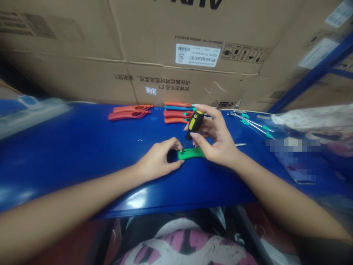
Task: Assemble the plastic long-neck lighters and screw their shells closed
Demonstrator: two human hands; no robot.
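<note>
My right hand (216, 138) is closed on a stubby black and yellow screwdriver (195, 124), tilted with its tip down. The tip meets the slotted left end of a green plastic handle (190, 153) lying on the blue table. My left hand (162, 156) pinches that same end between thumb and fingers. The handle's right part passes under my right hand, and a thin metal rod (240, 144) shows beyond it. Behind the hands lies a row of orange, blue and red handles (178, 114), partly covered by my right fingers.
Red-orange handle pieces (129, 112) lie at the back left of the blue table (82, 158). Metal rods with green parts (256, 127) are at the back right, near a phone (295, 167). A large cardboard box (154, 36) stands behind. A power strip (33, 110) is far left.
</note>
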